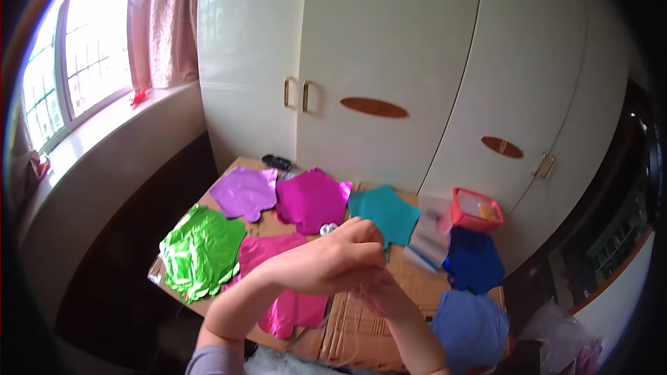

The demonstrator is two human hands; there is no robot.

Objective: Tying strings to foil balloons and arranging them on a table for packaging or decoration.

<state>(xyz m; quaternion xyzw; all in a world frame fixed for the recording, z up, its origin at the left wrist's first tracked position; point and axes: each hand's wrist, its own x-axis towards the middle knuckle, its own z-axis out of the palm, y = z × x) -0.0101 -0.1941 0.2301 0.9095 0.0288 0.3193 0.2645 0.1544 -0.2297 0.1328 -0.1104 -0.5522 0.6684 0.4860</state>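
Observation:
My left hand [339, 255] is curled closed above the middle of the table, its back toward me. Just under it and partly hidden is my right hand [375, 292], its fingers bent in against the left ones. What the fingers pinch, if anything, is too small to make out. A faint thin strand [357, 333] shows below them. Beneath my left arm lies a pink foil sheet [295, 309]. Beyond the hands are a small white coil [328, 228], a magenta foil sheet [313, 198] and a teal star-shaped foil piece [386, 215].
Cardboard [361, 337] covers the table. Around its edges lie a lilac sheet [243, 191], crinkled green foil [201, 253], a dark blue piece [476, 260] and a periwinkle piece [471, 330]. A red-pink basket [476, 212] stands at the far right, against white cabinets [389, 42].

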